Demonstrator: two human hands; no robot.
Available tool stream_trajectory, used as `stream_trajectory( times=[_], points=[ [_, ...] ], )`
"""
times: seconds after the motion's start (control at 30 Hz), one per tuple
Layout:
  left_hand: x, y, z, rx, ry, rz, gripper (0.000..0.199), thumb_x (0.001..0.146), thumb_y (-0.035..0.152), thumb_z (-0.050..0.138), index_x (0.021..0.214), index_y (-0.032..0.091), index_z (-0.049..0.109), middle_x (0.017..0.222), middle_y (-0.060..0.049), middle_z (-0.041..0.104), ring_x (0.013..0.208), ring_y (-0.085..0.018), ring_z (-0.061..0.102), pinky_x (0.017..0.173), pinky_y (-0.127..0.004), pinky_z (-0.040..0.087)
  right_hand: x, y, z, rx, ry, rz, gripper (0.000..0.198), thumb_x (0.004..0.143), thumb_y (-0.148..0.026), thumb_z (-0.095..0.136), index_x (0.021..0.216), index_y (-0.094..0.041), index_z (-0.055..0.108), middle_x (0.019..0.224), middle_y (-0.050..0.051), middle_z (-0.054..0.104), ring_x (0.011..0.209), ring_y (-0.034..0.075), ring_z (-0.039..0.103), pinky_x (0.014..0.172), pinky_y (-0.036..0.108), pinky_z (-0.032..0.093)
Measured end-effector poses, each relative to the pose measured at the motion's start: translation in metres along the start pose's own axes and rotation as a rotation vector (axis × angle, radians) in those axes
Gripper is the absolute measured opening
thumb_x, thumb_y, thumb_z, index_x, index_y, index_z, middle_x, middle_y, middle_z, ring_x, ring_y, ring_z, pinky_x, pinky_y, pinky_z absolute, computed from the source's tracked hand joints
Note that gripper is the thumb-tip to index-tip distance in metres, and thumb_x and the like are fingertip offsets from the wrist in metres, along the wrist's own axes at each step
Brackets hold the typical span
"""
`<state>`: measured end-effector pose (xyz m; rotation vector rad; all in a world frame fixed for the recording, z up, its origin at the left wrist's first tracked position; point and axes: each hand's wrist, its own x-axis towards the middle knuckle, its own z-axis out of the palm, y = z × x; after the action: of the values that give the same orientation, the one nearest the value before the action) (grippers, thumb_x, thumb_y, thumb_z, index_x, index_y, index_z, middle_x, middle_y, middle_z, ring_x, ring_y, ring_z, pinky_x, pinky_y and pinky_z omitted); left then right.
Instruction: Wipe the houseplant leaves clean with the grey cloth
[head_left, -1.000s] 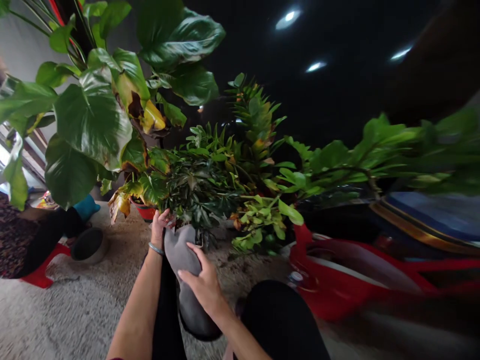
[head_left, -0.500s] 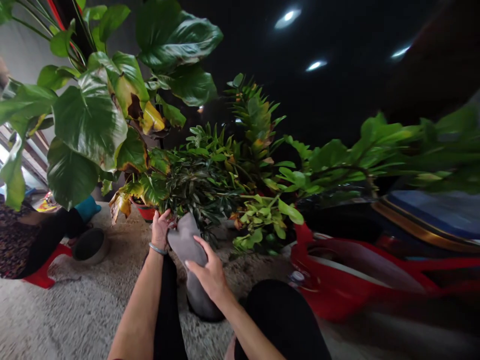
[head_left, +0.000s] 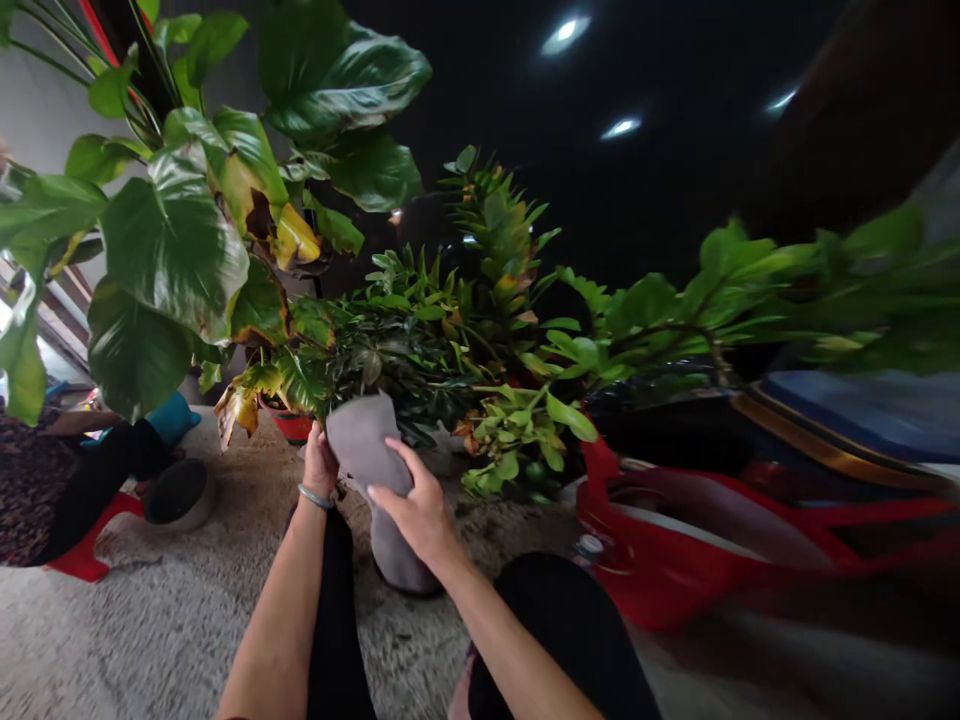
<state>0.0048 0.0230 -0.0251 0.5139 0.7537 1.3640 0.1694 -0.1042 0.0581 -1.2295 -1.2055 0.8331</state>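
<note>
A soft grey piece shaped like an insole [head_left: 364, 440] slants up between my hands, wide at the top and narrower in the middle. Its lower end, edged in dark, hangs above the concrete floor between my legs. My right hand [head_left: 420, 510] grips the right side, thumb and index finger lying across the front face and the other fingers hidden. At the upper left edge, my left hand [head_left: 320, 465], with a grey bangle at the wrist, has its fingers closed against the piece; some of them are hidden behind it.
Potted plants [head_left: 390, 350] spread across the front, including a large-leaved one [head_left: 172, 240] at left. A red bag [head_left: 660, 560] lies right of my knee, near a blue container [head_left: 847, 420]. Another person [head_left: 45, 490] sits at left on a red stool [head_left: 90, 545], beside a dark bucket [head_left: 180, 495].
My left hand has gone from spread fingers to closed at the grey insole's edge. The insole's notched, folded top now looks smoother and stands higher. The view has shifted slightly.
</note>
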Motion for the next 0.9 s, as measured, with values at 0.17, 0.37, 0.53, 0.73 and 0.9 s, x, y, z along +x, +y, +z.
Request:
stream_trajectory(
  times=[0.17, 0.37, 0.53, 0.73, 0.9],
  points=[
    [0.003, 0.008, -0.007, -0.027, 0.026, -0.012, 0.053, 0.094, 0.057, 0.046, 0.105, 0.013, 0.073, 0.089, -0.012, 0.070, 0.086, -0.023, 0.065, 0.078, -0.036, 0.052, -0.050, 0.011, -0.039, -0.057, 0.007, 0.087, 0.057, 0.064, -0.032, 0.072, 0.120, -0.022, 0.070, 0.122, 0.009, 0.074, 0.114, 0.032, 0.068, 0.102, 0.047, 0.051],
    [-0.001, 0.007, -0.004, -0.031, 0.032, -0.003, 0.049, 0.093, 0.056, 0.050, 0.102, 0.015, 0.074, 0.094, -0.011, 0.070, 0.085, -0.022, 0.065, 0.076, -0.035, 0.053, 0.016, -0.025, -0.068, -0.083, 0.441, -0.064, 0.074, 0.062, -0.044, 0.079, 0.131, -0.023, 0.062, 0.133, 0.010, 0.066, 0.120, 0.032, 0.063, 0.103, 0.046, 0.049],
    [-0.004, 0.006, -0.003, -0.022, 0.039, -0.002, 0.050, 0.094, 0.057, 0.049, 0.102, 0.015, 0.074, 0.093, -0.011, 0.070, 0.084, -0.021, 0.065, 0.075, -0.034, 0.053, 0.012, 0.025, -0.036, 0.079, 0.348, 0.223, 0.076, 0.064, -0.045, 0.076, 0.134, -0.019, 0.059, 0.120, 0.012, 0.072, 0.102, 0.033, 0.071, 0.084, 0.043, 0.058],
    [0.000, 0.007, -0.007, -0.016, 0.049, -0.006, 0.048, 0.093, 0.056, 0.051, 0.104, 0.014, 0.073, 0.093, -0.011, 0.071, 0.083, -0.022, 0.066, 0.076, -0.035, 0.053, -0.056, 0.014, -0.016, 0.199, 0.056, 0.353, 0.068, 0.063, -0.040, 0.075, 0.126, -0.018, 0.064, 0.113, 0.011, 0.076, 0.102, 0.033, 0.072, 0.087, 0.044, 0.059],
    [-0.005, 0.003, 0.000, -0.057, -0.005, 0.042, 0.045, 0.092, 0.053, 0.054, 0.103, 0.015, 0.074, 0.095, -0.011, 0.074, 0.094, -0.025, 0.068, 0.088, -0.037, 0.052, -0.011, -0.040, 0.000, 0.130, -0.010, -0.046, 0.065, 0.066, -0.031, 0.075, 0.129, -0.021, 0.063, 0.132, 0.010, 0.068, 0.121, 0.030, 0.063, 0.105, 0.041, 0.049]
  ],
)
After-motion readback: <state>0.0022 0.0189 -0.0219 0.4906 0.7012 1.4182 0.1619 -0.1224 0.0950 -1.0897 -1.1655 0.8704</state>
